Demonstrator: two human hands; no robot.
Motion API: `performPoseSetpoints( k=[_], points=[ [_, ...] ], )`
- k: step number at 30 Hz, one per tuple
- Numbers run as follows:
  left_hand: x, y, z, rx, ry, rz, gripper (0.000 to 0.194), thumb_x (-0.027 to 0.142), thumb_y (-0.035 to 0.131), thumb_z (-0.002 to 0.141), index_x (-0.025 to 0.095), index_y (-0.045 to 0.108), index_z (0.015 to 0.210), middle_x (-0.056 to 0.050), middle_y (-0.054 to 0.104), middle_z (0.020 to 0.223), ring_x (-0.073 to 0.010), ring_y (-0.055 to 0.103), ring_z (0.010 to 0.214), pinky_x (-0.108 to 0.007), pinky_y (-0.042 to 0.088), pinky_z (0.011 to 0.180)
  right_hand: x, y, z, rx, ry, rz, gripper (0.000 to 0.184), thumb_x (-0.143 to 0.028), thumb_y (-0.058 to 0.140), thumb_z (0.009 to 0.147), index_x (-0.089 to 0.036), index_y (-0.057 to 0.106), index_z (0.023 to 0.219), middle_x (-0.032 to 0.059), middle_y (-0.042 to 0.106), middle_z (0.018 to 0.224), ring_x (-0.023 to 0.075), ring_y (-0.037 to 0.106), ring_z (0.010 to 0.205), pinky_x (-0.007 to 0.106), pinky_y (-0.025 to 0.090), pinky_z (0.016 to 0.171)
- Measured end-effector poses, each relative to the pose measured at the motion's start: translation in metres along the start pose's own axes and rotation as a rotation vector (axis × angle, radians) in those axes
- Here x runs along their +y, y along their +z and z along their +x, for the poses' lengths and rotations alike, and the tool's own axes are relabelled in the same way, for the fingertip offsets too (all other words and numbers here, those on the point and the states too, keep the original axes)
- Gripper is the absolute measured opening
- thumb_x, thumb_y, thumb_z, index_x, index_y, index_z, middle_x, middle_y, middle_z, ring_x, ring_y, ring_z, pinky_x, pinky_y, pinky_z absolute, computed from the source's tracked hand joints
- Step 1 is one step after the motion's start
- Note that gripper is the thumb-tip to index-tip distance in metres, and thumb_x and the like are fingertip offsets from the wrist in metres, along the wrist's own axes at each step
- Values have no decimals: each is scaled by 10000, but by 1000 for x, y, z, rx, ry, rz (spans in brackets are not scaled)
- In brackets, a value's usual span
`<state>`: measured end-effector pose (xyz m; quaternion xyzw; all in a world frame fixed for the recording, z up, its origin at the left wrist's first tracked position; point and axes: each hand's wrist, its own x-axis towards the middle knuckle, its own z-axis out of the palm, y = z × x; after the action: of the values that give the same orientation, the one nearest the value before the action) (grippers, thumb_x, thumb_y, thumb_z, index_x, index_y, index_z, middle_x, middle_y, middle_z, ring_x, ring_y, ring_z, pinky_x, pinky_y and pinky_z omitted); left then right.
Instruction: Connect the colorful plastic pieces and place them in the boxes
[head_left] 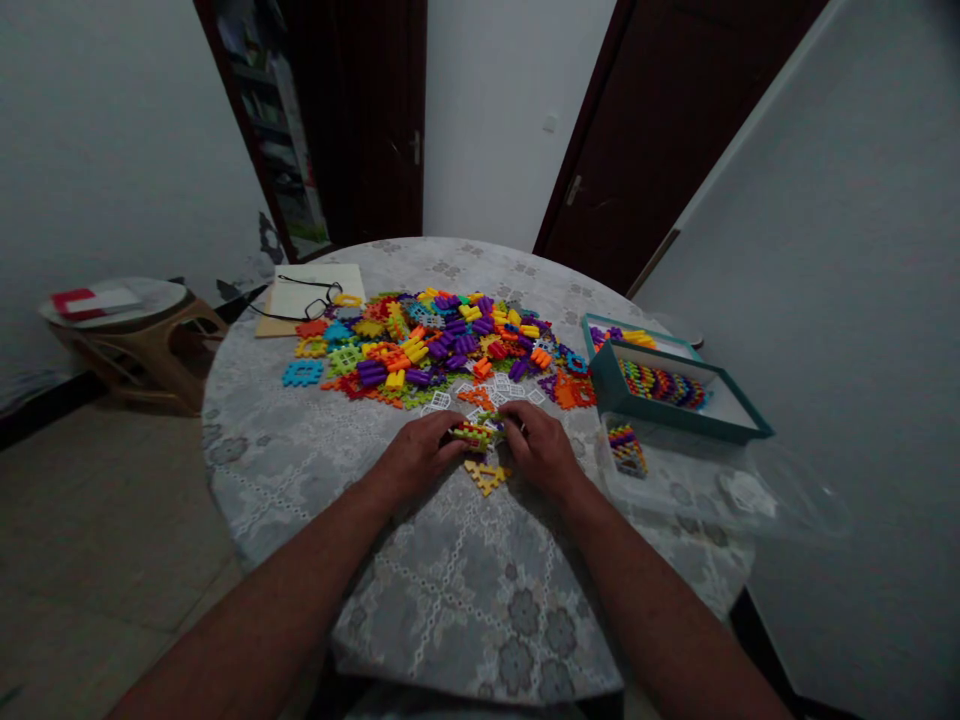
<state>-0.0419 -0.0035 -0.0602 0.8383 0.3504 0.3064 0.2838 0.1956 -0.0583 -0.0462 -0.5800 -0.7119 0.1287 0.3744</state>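
Note:
Both of my hands meet over the middle of a round table [450, 590] with a grey patterned cloth. My left hand [417, 455] and my right hand [540, 448] together pinch a small assembly of interlocking plastic pieces [477, 432], green with red and yellow. A flat yellow piece [486, 475] lies on the cloth just below it, between my hands. Beyond my fingers spreads a big heap of colourful plastic building pieces [442, 345]: purple, orange, yellow, green, blue and white.
A teal box [739, 425] with built pieces inside stands at the right, its lid [600, 322] behind it. A clear plastic tub [675, 480] lies near the right edge. A notebook with glasses [311, 295] rests at the back left. A small side table [135, 330] stands left.

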Motion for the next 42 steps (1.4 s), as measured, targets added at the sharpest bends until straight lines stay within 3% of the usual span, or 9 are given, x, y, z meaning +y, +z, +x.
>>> performPoseSetpoints(
  k=[2,6,11,19,22,26,28,34,42],
  points=[
    [0,0,0,2,-6,-1,218,326,714,996,226,754,1186,-69,803,1118,-243,748,1016,-385,578,973,1,1,0,41,63,68,243,-307,550,1037,-214,721,1183,61,796,1065,207,739,937,306,544,870],
    [0,1,-1,22,-21,5,245,306,722,986,228,754,1216,-74,810,1149,-248,750,1029,-404,583,990,1,6,-3,-9,79,138,226,-345,581,1028,-222,727,1150,29,798,981,189,732,840,283,524,772],
    [-4,2,-2,62,-26,-6,462,267,752,961,252,676,1417,-82,787,1257,-254,746,1102,-424,584,1032,-5,8,-4,-61,53,155,219,-316,579,1023,-226,733,1151,26,808,1013,184,738,866,278,525,790],
    [-6,1,0,66,39,7,350,220,719,960,234,733,1309,-88,765,1221,-256,721,1153,-423,571,1062,-15,4,-5,-94,25,166,231,-281,550,1027,-217,746,1132,22,791,971,179,722,845,275,530,792],
    [-3,1,0,39,32,-4,327,253,701,982,244,735,1308,-86,774,1227,-258,722,1147,-427,566,1062,-17,5,-4,-96,-5,111,270,-296,597,1025,-192,734,1234,57,798,1042,194,726,876,302,548,846],
    [-1,-1,0,18,53,-24,300,323,661,1009,275,740,1295,-77,779,1245,-264,722,1153,-435,564,1062,-20,10,0,-141,-91,-37,332,-348,667,1039,-193,713,1329,122,777,1277,244,717,1154,369,522,1058],
    [-2,-2,1,12,57,-18,312,361,645,1016,268,740,1299,-87,779,1255,-274,719,1166,-427,563,1059,-24,10,4,-186,-114,-118,304,-353,654,1057,-201,718,1313,123,775,1281,250,702,1190,380,508,1076],
    [-6,-5,4,-2,83,15,313,462,636,1008,259,758,1213,-82,789,1152,-278,740,1054,-388,593,947,-42,0,17,-280,-65,-288,281,-402,677,1044,-243,724,1271,71,800,1139,231,718,1029,318,525,895],
    [-11,-4,2,6,124,-15,334,508,674,1006,264,747,1221,-75,786,1135,-258,755,971,-362,612,865,-53,-22,26,-390,-152,-506,323,-498,617,1048,-203,705,1143,109,792,1012,259,714,874,322,506,722]
  ],
)
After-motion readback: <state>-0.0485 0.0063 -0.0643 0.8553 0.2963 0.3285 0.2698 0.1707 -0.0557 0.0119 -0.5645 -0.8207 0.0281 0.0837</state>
